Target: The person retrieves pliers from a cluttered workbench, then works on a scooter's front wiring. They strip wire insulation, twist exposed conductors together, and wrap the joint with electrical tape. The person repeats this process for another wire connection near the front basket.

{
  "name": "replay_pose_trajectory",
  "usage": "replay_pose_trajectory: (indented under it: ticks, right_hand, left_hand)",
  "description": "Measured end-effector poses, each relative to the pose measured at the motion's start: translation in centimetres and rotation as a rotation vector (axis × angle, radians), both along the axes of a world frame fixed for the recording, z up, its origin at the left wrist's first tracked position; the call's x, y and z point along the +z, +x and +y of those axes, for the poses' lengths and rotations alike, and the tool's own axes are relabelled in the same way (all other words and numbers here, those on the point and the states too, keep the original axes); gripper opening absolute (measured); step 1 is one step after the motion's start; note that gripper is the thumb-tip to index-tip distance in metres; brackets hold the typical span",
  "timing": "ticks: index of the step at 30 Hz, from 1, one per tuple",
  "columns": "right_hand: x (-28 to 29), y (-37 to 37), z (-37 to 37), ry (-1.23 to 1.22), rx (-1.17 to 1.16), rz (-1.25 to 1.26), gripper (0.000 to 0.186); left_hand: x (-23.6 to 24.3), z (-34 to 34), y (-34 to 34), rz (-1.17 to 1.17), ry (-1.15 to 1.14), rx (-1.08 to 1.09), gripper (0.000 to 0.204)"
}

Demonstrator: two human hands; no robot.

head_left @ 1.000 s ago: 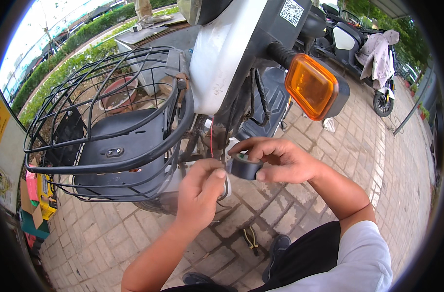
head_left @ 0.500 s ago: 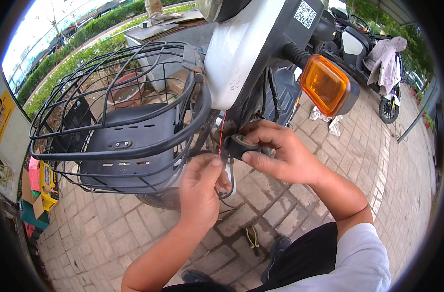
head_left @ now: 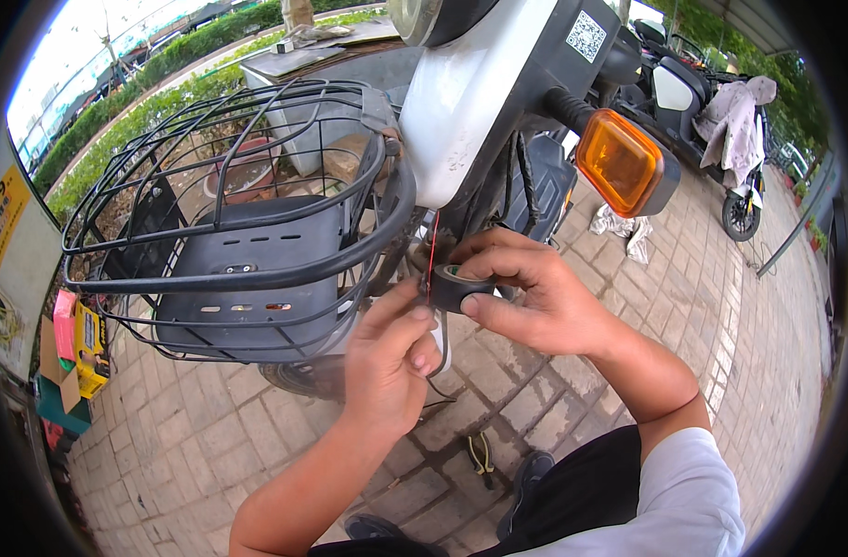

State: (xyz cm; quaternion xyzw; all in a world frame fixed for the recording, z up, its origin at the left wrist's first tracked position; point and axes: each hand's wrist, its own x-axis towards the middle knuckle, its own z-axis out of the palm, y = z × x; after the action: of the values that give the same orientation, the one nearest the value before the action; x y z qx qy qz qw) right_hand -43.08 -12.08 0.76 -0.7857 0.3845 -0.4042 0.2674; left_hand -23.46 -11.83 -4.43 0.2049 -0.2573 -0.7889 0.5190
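1. At the centre, the red wire [head_left: 433, 243] runs down from under the white front panel [head_left: 452, 130] and its lower end is lost among the fingertips. Whether the left hand [head_left: 385, 367], at seven to eight o'clock from the tape roll [head_left: 454, 293], pinches wire or tape, I cannot tell; the far side of the roll is hidden.
2. The roll is black, squat and ringed, its pale core facing up, just beside the wire. The right hand [head_left: 531, 302], at three o'clock, clamps it between thumb and fingers; the two hands are close together.
3. A black wire basket [head_left: 243, 278] crowds nine o'clock; an orange indicator [head_left: 621, 162] juts out at two. Pliers [head_left: 481, 457] lie on the paving [head_left: 517, 399] at six.
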Motion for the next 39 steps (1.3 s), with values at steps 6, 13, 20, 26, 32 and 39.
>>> replay_pose_trajectory:
  ticks: [6,13,20,26,32,39]
  right_hand:
    - [0.2,0.1,0.2,-0.023,-0.027,-0.009,0.024]
    - [-0.1,-0.2,0.4,0.11,0.022,-0.135,0.022]
    - [-1.0,-0.5,-0.3,0.17,0.15,-0.25,0.022]
    - [-1.7,-0.3,-0.1,0.197,0.169,-0.321,0.024]
    - [-1.7,-0.5,0.0,0.157,0.173,-0.245,0.028]
    - [-0.7,-0.7,0.4,0.185,0.059,-0.204,0.028]
  left_hand:
    - [-0.1,0.3,-0.4,-0.037,0.008,0.061,0.026]
    - [-0.6,0.3,-0.6,-0.066,-0.056,0.102,0.026]
    - [-1.1,0.6,-1.0,-0.202,-0.205,0.208,0.026]
    - [-2.2,0.3,-1.1,-0.681,-0.624,0.456,0.03]
    - [-2.5,-0.4,-0.8,-0.871,-0.971,0.6,0.033]
    - [-2.4,0.7,-1.4,-0.587,-0.506,0.376,0.028]
